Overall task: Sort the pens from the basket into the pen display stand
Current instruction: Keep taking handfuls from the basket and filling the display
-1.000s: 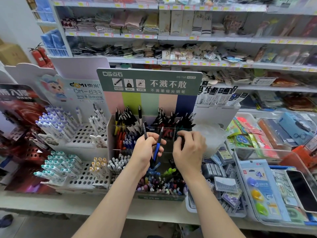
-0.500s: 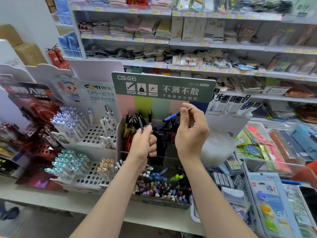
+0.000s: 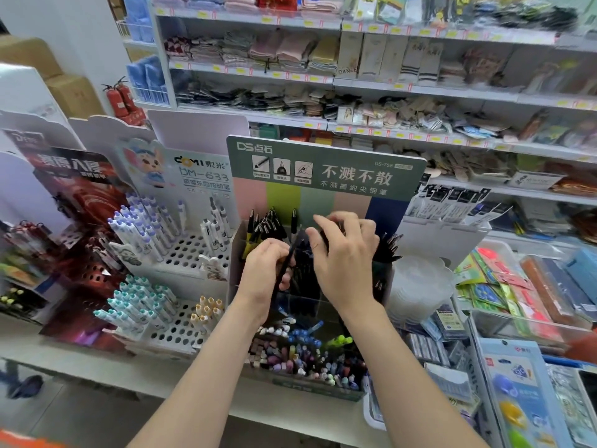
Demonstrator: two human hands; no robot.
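Black pen (image 3: pixel 288 258) gripped in left hand (image 3: pixel 263 273), right hand (image 3: pixel 345 260) just beside, grasp unclear

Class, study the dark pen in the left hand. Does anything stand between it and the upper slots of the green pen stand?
Yes. The right hand hangs over the middle slots of the stand, right beside the dark pen that the left hand grips. Black pens already crowd the left slots.
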